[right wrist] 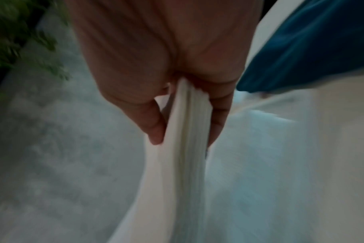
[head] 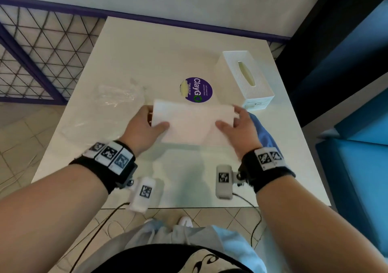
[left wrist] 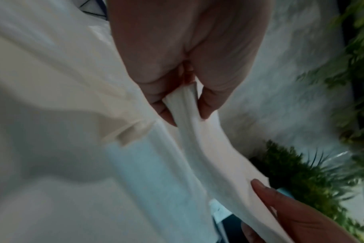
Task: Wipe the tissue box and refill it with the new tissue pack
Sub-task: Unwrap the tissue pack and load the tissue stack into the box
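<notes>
A white stack of tissues (head: 192,123) is held above the middle of the white table (head: 147,58). My left hand (head: 144,126) pinches its left end between thumb and fingers, and my right hand (head: 239,126) pinches its right end. The left wrist view shows the tissue stack (left wrist: 197,148) squeezed in my left hand (left wrist: 183,105), with a fingertip of the other hand at its far end. In the right wrist view the tissue stack (right wrist: 185,148) is clamped the same way by my right hand (right wrist: 183,118). The white ribbed tissue box (head: 244,79) stands at the right, slot up.
A crumpled clear plastic wrapper (head: 109,102) lies on the table's left side. A blue cloth (head: 264,134) lies under my right hand. A round purple sticker (head: 197,90) is on the tabletop. Blue seats (head: 361,126) stand to the right, a lattice railing (head: 42,58) to the left.
</notes>
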